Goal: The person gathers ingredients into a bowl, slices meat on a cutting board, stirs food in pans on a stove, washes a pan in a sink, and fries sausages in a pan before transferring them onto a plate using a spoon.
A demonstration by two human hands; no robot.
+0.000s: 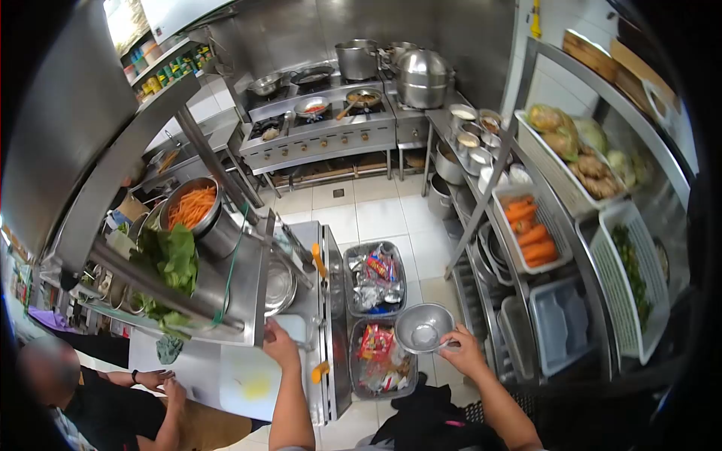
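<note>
Pinches the edge of a metal bowl [423, 327] between the fingers of the right hand [468, 355]. Holds it in the air, partly hiding the nearer floor bin [353, 353]. Stretches the left hand [281, 346] out just beside a pale container [296, 331], close to the corner of the metal shelf [242, 289]; no clear sight of those fingers, so no telling between gripping and resting. Has a white cutting board [235, 370] on the desk [199, 364] by the left forearm [292, 410], a second person's hands [154, 379] farther left, and carrots [535, 244] on the rack [481, 193] to the right.
</note>
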